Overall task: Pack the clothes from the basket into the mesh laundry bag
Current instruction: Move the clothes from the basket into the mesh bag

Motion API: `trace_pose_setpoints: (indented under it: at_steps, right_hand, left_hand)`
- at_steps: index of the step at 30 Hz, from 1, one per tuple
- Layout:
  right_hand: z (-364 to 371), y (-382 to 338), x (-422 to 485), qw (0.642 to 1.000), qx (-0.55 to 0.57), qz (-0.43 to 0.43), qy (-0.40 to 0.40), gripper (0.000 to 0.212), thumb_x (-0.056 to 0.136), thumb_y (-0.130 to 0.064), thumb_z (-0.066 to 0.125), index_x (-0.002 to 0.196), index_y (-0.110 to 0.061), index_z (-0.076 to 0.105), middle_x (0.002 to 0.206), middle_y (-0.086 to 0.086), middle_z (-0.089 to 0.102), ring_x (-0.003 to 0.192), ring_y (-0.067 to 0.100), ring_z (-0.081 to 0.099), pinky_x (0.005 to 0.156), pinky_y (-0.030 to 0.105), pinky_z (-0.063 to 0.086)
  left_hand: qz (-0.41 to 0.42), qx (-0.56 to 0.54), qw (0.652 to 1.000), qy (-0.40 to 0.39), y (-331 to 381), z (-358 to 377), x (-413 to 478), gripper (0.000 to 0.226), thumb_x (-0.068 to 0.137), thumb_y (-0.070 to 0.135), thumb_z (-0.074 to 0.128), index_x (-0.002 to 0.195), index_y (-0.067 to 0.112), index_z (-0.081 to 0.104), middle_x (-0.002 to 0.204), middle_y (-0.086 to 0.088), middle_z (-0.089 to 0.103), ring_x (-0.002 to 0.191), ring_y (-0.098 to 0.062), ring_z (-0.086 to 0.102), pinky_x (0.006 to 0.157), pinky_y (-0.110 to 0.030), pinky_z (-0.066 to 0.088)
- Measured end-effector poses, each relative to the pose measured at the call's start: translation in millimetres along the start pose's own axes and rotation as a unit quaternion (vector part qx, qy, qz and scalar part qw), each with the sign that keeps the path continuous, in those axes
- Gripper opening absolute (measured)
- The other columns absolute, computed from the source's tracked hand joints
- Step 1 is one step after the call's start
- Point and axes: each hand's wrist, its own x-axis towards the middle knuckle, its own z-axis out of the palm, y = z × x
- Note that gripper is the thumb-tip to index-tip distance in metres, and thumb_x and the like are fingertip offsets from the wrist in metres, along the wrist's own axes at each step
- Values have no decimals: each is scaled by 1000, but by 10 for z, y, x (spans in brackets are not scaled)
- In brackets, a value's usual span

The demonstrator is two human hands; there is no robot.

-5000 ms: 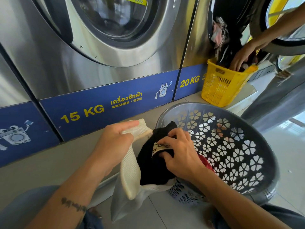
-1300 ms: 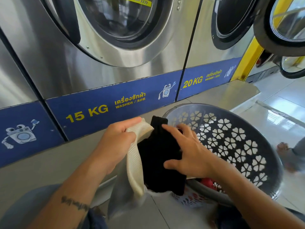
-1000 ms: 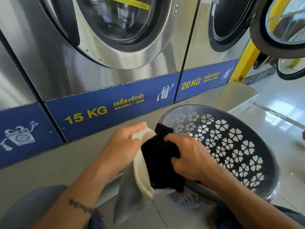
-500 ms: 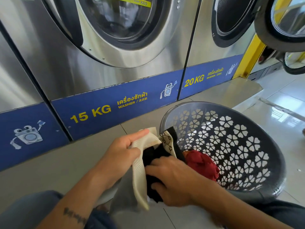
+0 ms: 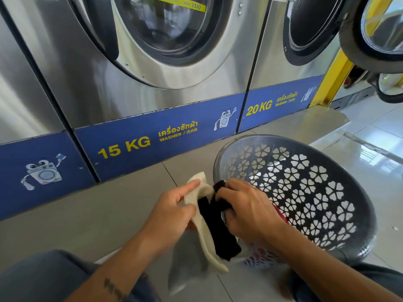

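My left hand (image 5: 174,212) pinches the rim of the cream mesh laundry bag (image 5: 204,234), which hangs open below it. My right hand (image 5: 246,210) is closed on a black garment (image 5: 220,234) that sits partly inside the bag's mouth, its top end sticking up between my fingers. The grey plastic basket (image 5: 305,184) with flower-shaped holes lies tilted toward me at the right. A red piece of clothing (image 5: 281,214) shows inside it, mostly hidden behind my right wrist.
Steel washing machines (image 5: 152,62) with blue 15 KG and 20 KG panels stand just behind my hands on a grey tiled step. An open washer door (image 5: 375,33) juts out at the upper right. Glossy floor tiles (image 5: 370,136) lie to the right.
My right hand has risen and gripped the top of the black garment at the bag's mouth. The red clothing, exposed half a second ago, is now mostly covered by my wrist.
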Motion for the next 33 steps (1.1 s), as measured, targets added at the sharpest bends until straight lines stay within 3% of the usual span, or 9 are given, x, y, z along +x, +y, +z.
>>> trace_pose_setpoints:
  at_steps: [3, 6, 8, 12, 18, 23, 26, 29, 33]
  right_hand:
    - [151, -314, -45, 997, 26, -50, -53, 34, 86, -29, 42, 105, -21, 69, 104, 0, 63, 91, 24, 63, 72, 39, 57]
    - [610, -545, -52, 975, 50, -28, -216, 32, 91, -20, 58, 122, -20, 63, 125, 5, 59, 108, 28, 60, 88, 40, 55]
    - [996, -539, -64, 949, 77, -2, -307, 44, 90, -19, 56, 134, -23, 56, 136, 5, 55, 119, 33, 55, 94, 43, 52]
    - [1571, -363, -209, 906, 129, 64, -399, 61, 88, -33, 43, 149, -37, 39, 153, 1, 44, 138, 35, 42, 114, 52, 37]
    - [1444, -373, -184, 918, 155, 88, -355, 58, 91, -32, 60, 147, -34, 43, 156, 5, 42, 142, 32, 38, 118, 44, 32]
    - [1037, -338, -56, 913, 187, 98, -349, 68, 80, -16, 56, 144, -35, 43, 146, 1, 51, 130, 31, 51, 106, 47, 48]
    - [570, -414, 46, 917, 171, 65, -355, 65, 90, -8, 53, 150, -31, 41, 143, 2, 54, 126, 26, 54, 100, 34, 49]
    - [97, -395, 78, 931, 170, 40, -319, 58, 94, -14, 54, 146, -36, 45, 137, -3, 58, 118, 17, 58, 98, 33, 51]
    - [-333, -97, 121, 959, 217, 54, -173, 43, 92, -8, 59, 127, -31, 65, 109, -10, 73, 99, 6, 68, 89, 22, 53]
  left_hand:
    - [-40, 82, 996, 10, -305, -111, -25, 56, 83, 8, 54, 124, 45, 62, 115, 0, 71, 95, -18, 70, 81, -42, 59]
    - [-72, 227, 971, 17, -467, -261, -69, 59, 83, 9, 54, 132, 42, 56, 138, -2, 58, 123, -24, 56, 105, -41, 45]
    - [-81, 304, 949, 24, -517, -351, -73, 67, 82, 4, 51, 144, 29, 46, 147, -7, 48, 132, -27, 47, 109, -41, 39]
    - [-86, 376, 922, -30, -567, -452, -107, 72, 81, 7, 51, 147, 33, 39, 149, -8, 45, 131, -27, 46, 108, -36, 39]
    - [-73, 454, 883, -90, -634, -411, -46, 76, 85, 11, 49, 151, 40, 25, 155, -2, 35, 137, -27, 37, 111, -35, 35]
    - [-58, 463, 882, -66, -689, -337, 84, 64, 89, 25, 53, 148, 39, 32, 151, -2, 40, 134, -27, 41, 108, -36, 38]
    - [-52, 418, 907, -28, -703, -274, 142, 67, 86, 14, 58, 147, 34, 38, 144, -4, 49, 127, -26, 48, 105, -38, 43]
    - [-40, 330, 943, -4, -682, -240, 217, 67, 83, 8, 63, 145, 27, 44, 140, -7, 55, 122, -26, 54, 102, -38, 45]
    - [-26, 255, 966, 20, -643, -165, 271, 67, 84, 7, 62, 144, 31, 46, 138, -5, 55, 116, -24, 56, 100, -38, 48]
